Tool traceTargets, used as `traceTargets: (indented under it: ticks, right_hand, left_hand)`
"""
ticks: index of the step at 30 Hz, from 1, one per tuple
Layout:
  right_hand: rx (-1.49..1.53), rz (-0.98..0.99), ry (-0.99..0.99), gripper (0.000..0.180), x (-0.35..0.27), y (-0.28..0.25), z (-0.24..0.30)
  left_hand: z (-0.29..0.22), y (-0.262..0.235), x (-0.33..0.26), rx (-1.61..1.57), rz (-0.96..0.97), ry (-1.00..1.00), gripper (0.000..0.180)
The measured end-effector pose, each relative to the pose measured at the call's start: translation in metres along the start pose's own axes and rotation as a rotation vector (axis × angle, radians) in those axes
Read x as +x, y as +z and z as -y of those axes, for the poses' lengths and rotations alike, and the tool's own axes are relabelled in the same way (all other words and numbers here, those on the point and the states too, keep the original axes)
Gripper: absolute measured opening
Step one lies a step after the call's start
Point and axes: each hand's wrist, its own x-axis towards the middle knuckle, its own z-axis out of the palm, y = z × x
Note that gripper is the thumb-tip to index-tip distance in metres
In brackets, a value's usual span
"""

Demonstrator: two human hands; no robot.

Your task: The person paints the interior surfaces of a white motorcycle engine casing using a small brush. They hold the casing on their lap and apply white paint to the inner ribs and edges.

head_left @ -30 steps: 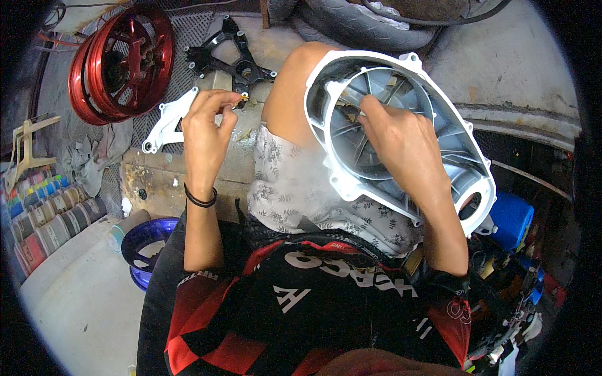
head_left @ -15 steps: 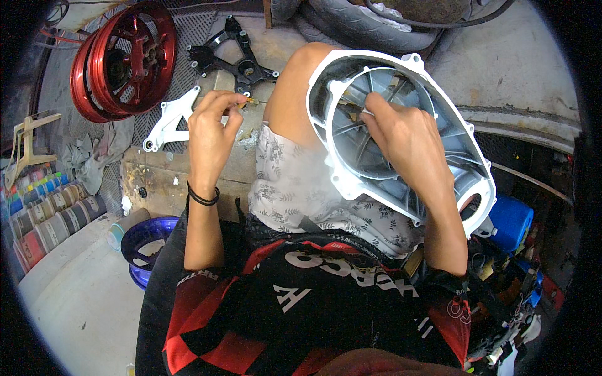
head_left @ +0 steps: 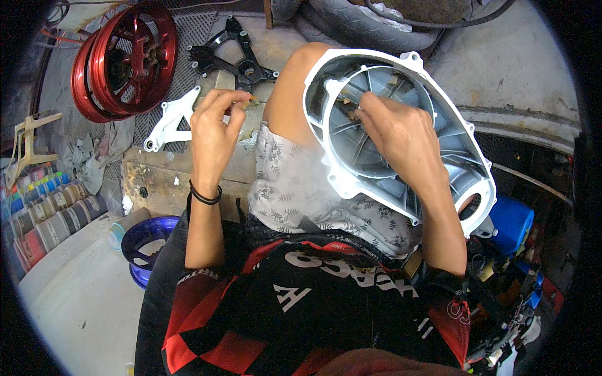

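Note:
A large white engine cover [head_left: 348, 183] with a grey ribbed inside rests tilted across my lap, its hollow side up. My right hand [head_left: 401, 128] reaches into its round recess, fingers pinched near the ribs; whatever the fingertips hold is hidden. Small brown scraps [head_left: 351, 114] show by those fingertips. My left hand [head_left: 216, 122] is raised left of my knee, apart from the cover, with thumb and forefinger pinching a small orange-brown scrap [head_left: 252, 99]. Beyond that hand lie a white triangular bracket [head_left: 168, 125] and a black three-armed bracket [head_left: 241, 62].
Two red wheel rims [head_left: 128, 62] stand at the far left. A purple rim [head_left: 135, 250] lies nearer, beside rows of cans [head_left: 56, 219]. Tyres [head_left: 364, 31] lie at the back. A blue container [head_left: 511, 220] stands at the right, above cluttered parts.
My right hand has shifted slightly within the round recess, and more brown scraps show by its fingers. The left hand has moved slightly right, still pinching the scrap.

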Motion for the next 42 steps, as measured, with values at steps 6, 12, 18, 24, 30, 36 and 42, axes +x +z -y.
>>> traceTargets:
  ticks: [6,12,18,24,30,36,42]
  right_hand:
    - [-0.025,-0.022,-0.04,0.009,-0.001,-0.001,0.0]
    - [-0.006,-0.023,0.025,0.012,-0.002,-0.009,0.002]
    - [0.028,-0.007,0.193,0.02,-0.009,-0.012,0.003]
    - [0.051,-0.104,0.113,0.019,-0.009,-0.005,0.0]
    - [0.03,-0.088,0.107,0.011,-0.013,-0.016,0.003]
    - [0.093,-0.057,0.09,0.015,-0.019,-0.018,0.002]
    - [0.172,-0.134,0.073,0.012,-0.026,-0.026,0.002]
  left_hand:
    - [0.0,-0.001,-0.002,-0.001,-0.022,-0.009,0.016]
    - [0.003,-0.003,-0.003,0.006,-0.028,-0.004,0.016]
    - [0.006,-0.002,-0.005,0.013,-0.025,-0.01,0.015]
    - [0.007,-0.002,-0.007,0.009,-0.004,-0.086,0.014]
    - [0.013,-0.003,-0.007,-0.013,-0.063,-0.023,0.011]
    - [0.0,-0.009,-0.007,0.035,-0.014,-0.05,0.01]
    - [-0.007,-0.014,-0.005,-0.011,-0.048,-0.006,0.012]
